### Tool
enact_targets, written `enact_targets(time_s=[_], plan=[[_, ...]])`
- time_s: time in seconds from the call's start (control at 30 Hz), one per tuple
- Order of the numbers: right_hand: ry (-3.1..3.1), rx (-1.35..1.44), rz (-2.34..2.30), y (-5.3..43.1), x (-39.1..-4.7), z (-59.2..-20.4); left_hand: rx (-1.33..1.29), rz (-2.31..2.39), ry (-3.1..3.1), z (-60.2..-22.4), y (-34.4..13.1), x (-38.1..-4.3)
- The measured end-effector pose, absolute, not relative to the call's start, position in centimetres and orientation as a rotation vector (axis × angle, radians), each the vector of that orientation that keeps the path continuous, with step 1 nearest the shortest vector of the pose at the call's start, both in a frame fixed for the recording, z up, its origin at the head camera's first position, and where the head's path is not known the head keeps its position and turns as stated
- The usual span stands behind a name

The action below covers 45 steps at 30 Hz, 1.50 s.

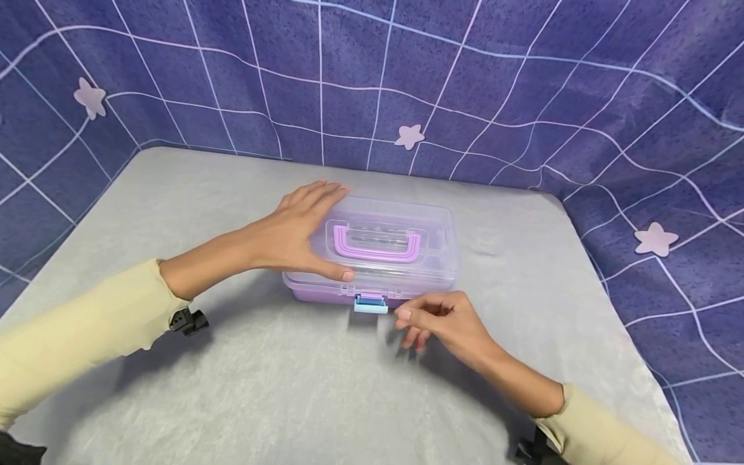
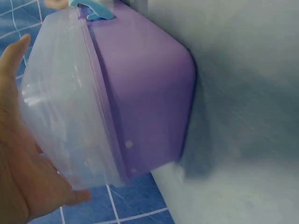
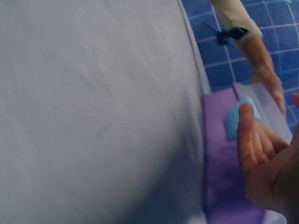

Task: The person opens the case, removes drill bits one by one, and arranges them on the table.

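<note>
A purple plastic box with a clear lid stands on the grey cloth. A pink-purple carry handle lies folded flat on the lid. At the middle of the box's front, a light-blue latch juts outward. My left hand rests over the lid's left end, fingers spread toward the back and thumb near the front edge. Just right of the latch is my right hand, its fingers loosely bent and holding nothing visible. The left wrist view shows the box's purple side beside the left hand.
Grey cloth covers the table around the box. A blue-purple curtain with a grid pattern and pale stars surrounds its back and sides. Dark wrist devices, such as the left one, sit under both sleeves.
</note>
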State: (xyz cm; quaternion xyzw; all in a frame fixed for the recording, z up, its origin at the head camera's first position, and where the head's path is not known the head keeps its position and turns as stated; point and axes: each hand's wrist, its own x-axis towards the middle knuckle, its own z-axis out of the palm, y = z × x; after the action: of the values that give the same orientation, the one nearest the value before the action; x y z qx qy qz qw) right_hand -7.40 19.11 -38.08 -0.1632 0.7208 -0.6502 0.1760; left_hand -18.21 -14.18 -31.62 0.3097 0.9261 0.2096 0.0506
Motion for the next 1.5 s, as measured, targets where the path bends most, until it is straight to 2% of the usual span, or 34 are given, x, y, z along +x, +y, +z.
enact_targets(time_s=[0.2,0.33,0.6,1.03,1.27,1.5], plan=[[2.094,-0.921,-1.960,21.1,-7.9,-36.3,0.872,0.767,2.770,-32.2,-16.5,-18.2],[2.185,-1.045,-2.035,22.5,-9.1,-35.3,0.826,0.844,2.727,-32.9,-18.2,-18.2],[2.300,-0.999,-2.117,25.2,-12.2,-35.3,0.831,1.061,2.611,-34.8,-20.1,-18.7],[2.207,-1.052,-2.058,28.3,-16.7,-39.7,0.918,1.144,2.498,-35.2,-21.6,-20.0],[2.294,-1.004,-1.953,28.4,-17.3,-40.4,0.998,1.189,2.493,-35.4,-21.9,-20.9],[2.462,-0.802,-1.710,28.6,-16.9,-39.8,0.913,1.259,2.480,-35.6,-22.3,-20.7]])
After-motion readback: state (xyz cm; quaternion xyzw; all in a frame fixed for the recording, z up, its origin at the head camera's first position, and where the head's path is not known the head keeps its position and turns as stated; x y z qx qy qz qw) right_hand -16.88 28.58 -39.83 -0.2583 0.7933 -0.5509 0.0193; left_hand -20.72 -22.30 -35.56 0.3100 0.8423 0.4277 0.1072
